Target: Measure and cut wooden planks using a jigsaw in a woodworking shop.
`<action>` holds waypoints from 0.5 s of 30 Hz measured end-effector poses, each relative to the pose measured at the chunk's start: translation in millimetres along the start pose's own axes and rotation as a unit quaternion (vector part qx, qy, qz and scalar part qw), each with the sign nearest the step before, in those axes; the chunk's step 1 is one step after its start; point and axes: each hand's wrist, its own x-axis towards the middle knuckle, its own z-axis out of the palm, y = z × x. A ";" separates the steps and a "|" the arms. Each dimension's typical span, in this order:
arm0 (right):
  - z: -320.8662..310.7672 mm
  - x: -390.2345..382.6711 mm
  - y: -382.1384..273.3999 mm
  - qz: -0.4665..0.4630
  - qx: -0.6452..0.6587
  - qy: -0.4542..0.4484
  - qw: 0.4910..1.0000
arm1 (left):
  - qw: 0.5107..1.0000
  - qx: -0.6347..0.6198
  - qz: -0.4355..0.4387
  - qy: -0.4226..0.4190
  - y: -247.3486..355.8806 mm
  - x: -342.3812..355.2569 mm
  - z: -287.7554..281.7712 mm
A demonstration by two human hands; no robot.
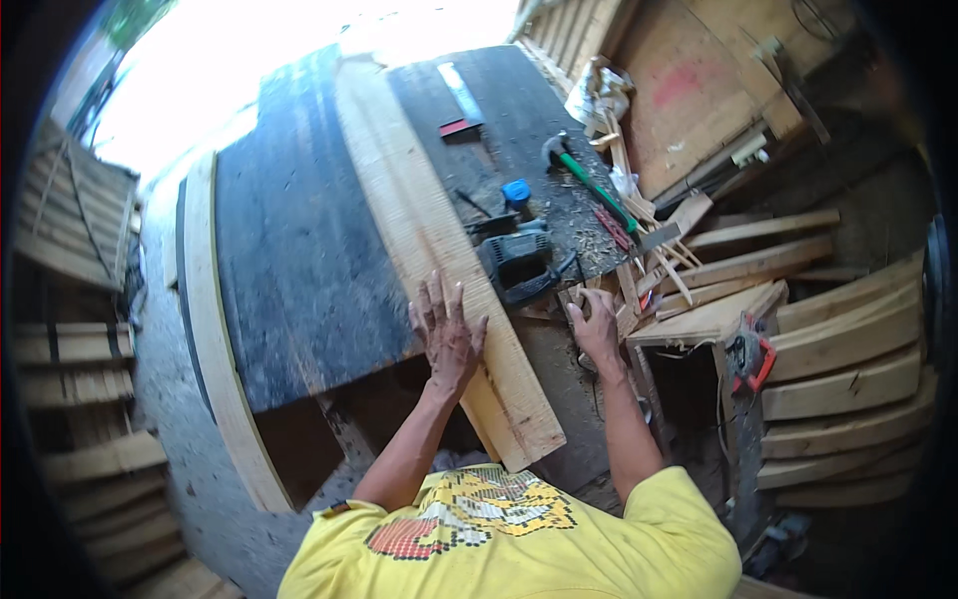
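A long pale plank [399, 190] lies lengthwise across a dark tabletop [299, 240], its near end jutting past the edge toward me. My left hand [447, 337] rests flat on the plank with fingers spread, holding nothing. To the right of the plank, by the table's near right edge, my right hand [597, 327] has its fingers curled together; what they hold, if anything, is too small to make out. A dark power tool with a loop handle [519, 264] sits just beyond the right hand, close to the plank. Beside it is a blue tape measure [516, 193].
A square with a metal blade [460, 100], a green-handled hammer [599, 188] and a red tool [612, 229] lie on the table among wood shavings. Offcuts [689, 270] and stacked boards [843, 384] stand to the right. Another plank [215, 329] runs along the left edge.
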 end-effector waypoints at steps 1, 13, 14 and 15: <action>3.5 12.2 5.6 0.000 0.015 -0.001 1.000 | 1.000 0.004 -0.012 -0.015 1.6 6.5 4.3; 34.9 -296.7 143.1 0.410 0.003 -0.085 0.908 | 0.970 0.234 0.022 -0.063 -22.8 19.2 48.3; 41.3 -353.0 155.4 0.495 -0.018 -0.105 0.863 | 0.964 0.256 0.030 -0.069 -28.3 22.9 50.9; 46.8 -416.2 162.8 0.550 0.003 -0.067 0.832 | 0.955 0.285 0.021 -0.081 -33.6 23.5 58.1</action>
